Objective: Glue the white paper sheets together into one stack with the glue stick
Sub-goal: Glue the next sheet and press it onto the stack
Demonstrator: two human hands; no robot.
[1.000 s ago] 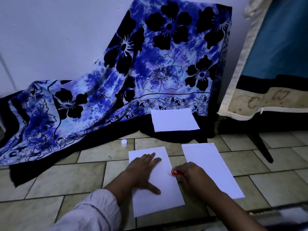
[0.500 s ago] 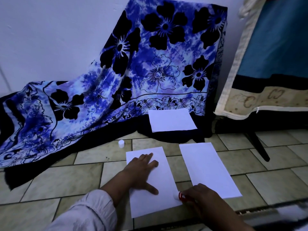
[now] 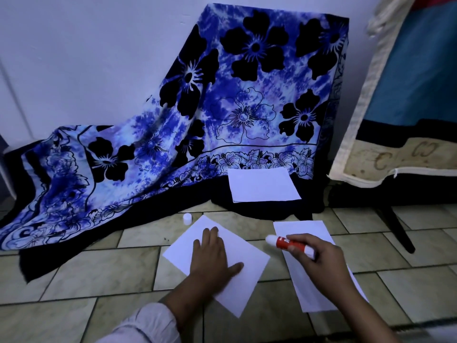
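On the tiled floor (image 3: 81,276), toward its wall edge, your left hand (image 3: 212,256) lies flat with the fingers straight. It presses a white sheet (image 3: 247,283) that sits skewed, one corner pointing at the wall.

Your right hand (image 3: 324,266) is curled round the glue stick (image 3: 289,243). The stick's rounded white end points left, over the gap between the two near sheets.

The second sheet (image 3: 304,229) lies just right of the first, partly under your right hand and forearm, with its long edges running away from you. The nearest corners of the two are close but not touching. A third sheet (image 3: 262,185) rests farther back on the dark hem of the blue floral cloth (image 3: 148,149), apart from both.

A white cap (image 3: 187,218) stands upright by the far corner of the skewed sheet, just clear of it.

Bare tile opens to your left. To your right a dark slanted furniture leg (image 3: 395,229) bounds the room.

The glue stick's label is red with white print, too small to read. A beige panel (image 3: 395,162) at far right carries faint ring-shaped marks that do not read as words.
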